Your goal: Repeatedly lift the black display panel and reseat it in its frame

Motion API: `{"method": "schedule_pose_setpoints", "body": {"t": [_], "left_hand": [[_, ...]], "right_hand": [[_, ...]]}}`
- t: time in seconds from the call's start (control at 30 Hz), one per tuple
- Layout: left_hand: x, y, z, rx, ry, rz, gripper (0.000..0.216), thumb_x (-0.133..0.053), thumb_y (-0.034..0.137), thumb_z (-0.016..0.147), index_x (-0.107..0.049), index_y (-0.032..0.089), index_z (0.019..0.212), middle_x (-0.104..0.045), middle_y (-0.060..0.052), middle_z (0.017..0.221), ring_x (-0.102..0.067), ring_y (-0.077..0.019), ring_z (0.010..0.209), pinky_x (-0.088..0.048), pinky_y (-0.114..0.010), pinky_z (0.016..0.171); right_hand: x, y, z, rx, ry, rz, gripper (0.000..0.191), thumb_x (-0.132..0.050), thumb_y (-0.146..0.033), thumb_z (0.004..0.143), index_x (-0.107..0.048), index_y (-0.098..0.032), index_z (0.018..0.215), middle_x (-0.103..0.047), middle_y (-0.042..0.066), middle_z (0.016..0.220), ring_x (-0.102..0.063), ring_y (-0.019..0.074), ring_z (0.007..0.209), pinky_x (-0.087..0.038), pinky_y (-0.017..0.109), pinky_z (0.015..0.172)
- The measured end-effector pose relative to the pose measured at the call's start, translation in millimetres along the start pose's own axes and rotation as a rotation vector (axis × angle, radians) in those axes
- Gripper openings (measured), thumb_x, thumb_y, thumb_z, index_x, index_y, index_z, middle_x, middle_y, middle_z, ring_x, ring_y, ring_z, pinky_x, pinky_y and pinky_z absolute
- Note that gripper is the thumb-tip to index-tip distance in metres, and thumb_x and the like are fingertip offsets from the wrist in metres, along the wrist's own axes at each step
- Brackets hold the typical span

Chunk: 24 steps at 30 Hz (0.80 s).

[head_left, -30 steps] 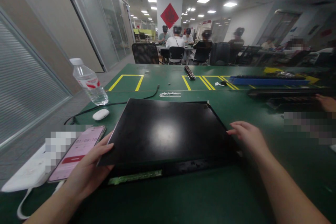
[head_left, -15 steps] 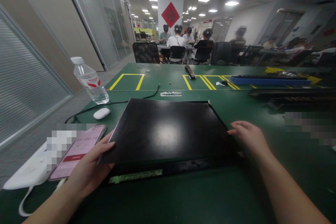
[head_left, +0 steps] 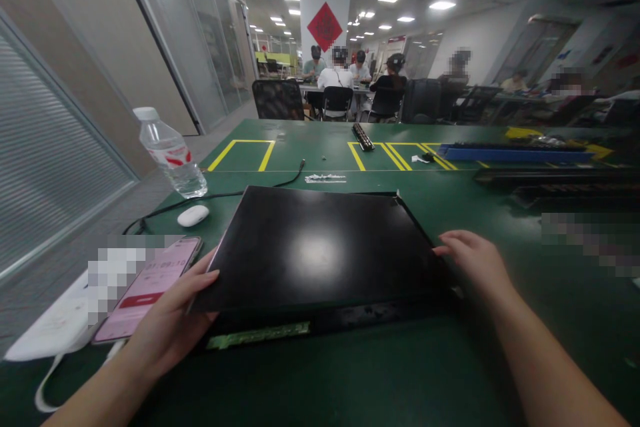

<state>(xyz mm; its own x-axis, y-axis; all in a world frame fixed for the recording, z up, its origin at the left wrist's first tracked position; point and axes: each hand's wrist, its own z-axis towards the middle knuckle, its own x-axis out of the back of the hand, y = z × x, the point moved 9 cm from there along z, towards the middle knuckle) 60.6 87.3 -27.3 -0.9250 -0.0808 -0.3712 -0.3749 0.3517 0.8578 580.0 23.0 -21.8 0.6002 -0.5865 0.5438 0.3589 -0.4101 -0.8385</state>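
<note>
A flat black panel lies on top of a black device chassis on the green table, slightly raised at its near left corner. My left hand grips that near left corner, thumb on top and fingers underneath. At the panel's right edge rests my right hand, its fingers curled against the side. A green strip of circuit board shows under the panel's front edge.
A phone with a pink screen and a white pouch lie at the left. Behind them are a white earbud case, a black cable and a water bottle. Black and blue trays sit far right. Several people sit at tables behind.
</note>
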Motion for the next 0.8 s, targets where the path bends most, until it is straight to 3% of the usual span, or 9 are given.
{"method": "schedule_pose_setpoints", "body": {"t": [0.17, 0.3, 0.6, 0.8], "left_hand": [[3, -2, 4, -0.005, 0.011, 0.006, 0.071, -0.089, 0.017, 0.064, -0.078, 0.029, 0.133, -0.085, -0.004, 0.119, -0.082, -0.0296, 0.103, -0.068, -0.027, 0.064], [4, -3, 4, -0.013, 0.022, -0.004, 0.067, -0.087, 0.015, 0.067, -0.078, 0.027, 0.132, -0.085, -0.005, 0.121, -0.081, -0.0296, 0.105, -0.069, -0.028, 0.072], [-1, 1, -2, 0.009, 0.075, -0.013, 0.07, -0.081, 0.01, 0.069, -0.075, 0.028, 0.136, -0.084, -0.004, 0.125, -0.081, -0.03, 0.108, -0.07, -0.033, 0.077], [-8, 7, -8, -0.042, 0.092, 0.043, 0.071, -0.081, 0.014, 0.072, -0.073, 0.031, 0.141, -0.081, -0.003, 0.134, -0.08, -0.026, 0.108, -0.067, -0.026, 0.074]], "right_hand": [[-6, -5, -3, 0.099, -0.034, -0.174, 0.029, -0.062, -0.046, 0.077, -0.076, -0.026, 0.091, -0.081, 0.008, 0.081, -0.07, 0.0269, 0.068, -0.046, 0.037, 0.06], [-9, -14, -5, 0.187, -0.03, -0.281, 0.025, -0.061, -0.046, 0.078, -0.076, -0.027, 0.086, -0.081, 0.006, 0.079, -0.073, 0.0285, 0.074, -0.048, 0.039, 0.066], [-15, -27, -13, 0.307, -0.065, -0.381, 0.029, -0.061, -0.051, 0.08, -0.077, -0.029, 0.09, -0.078, 0.003, 0.073, -0.07, 0.0247, 0.067, -0.044, 0.037, 0.065], [-15, -27, -14, 0.307, -0.064, -0.399, 0.03, -0.059, -0.051, 0.082, -0.078, -0.029, 0.091, -0.078, 0.004, 0.075, -0.07, 0.0248, 0.069, -0.044, 0.038, 0.066]]}}
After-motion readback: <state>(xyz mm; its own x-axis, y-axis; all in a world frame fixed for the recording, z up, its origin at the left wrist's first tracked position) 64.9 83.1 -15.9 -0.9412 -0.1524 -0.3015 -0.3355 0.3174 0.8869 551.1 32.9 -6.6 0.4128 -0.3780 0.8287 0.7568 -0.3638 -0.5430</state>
